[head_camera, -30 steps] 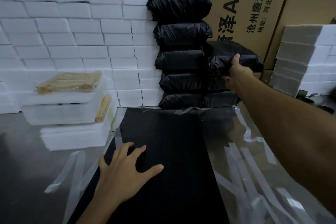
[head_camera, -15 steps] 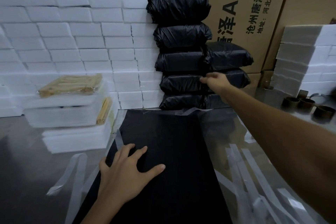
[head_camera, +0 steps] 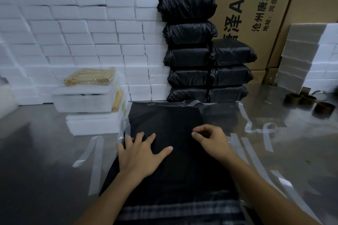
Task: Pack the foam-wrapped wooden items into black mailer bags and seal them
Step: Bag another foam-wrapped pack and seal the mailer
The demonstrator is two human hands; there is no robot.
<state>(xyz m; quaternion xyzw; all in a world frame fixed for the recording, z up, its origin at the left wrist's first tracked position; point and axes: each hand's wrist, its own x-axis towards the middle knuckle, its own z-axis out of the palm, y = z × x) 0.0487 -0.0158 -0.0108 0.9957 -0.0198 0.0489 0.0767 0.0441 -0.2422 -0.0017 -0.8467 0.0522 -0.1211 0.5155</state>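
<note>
Far left: wall of white foam blocks (head_camera: pixel 82 45) stacked along back of counter (head_camera: pixel 36 160); in front of it, short pile of foam-wrapped wooden items (head_camera: pixel 87 100), top one showing tan wood (head_camera: pixel 89 77) through clear wrap, another wooden edge visible on pile's right side; flat foam sheets (head_camera: pixel 93 124) under the pile; clear peel-off strips (head_camera: pixel 95 155) lying loose on counter left of the bags; left hand (head_camera: pixel 140 157) flat, palm down, fingers spread, pressing on stack of flat black mailer bags (head_camera: pixel 164 118) at centre; not gripping anything; right hand (head_camera: pixel 212 140) just beside it on same stack, fingers curled, thumb and forefinger close together at top bag's surface; cannot tell whether pinching the film; behind stack, sealed black packed bags (head_camera: pixel 190 56) piled in two columns against foam wall and cardboard boxes (head_camera: pixel 256 5); more clear strips right of stack; three empty tape cores (head_camera: pixel 309 102) near right edge; second foam stack (head_camera: pixel 311 55) far right
</note>
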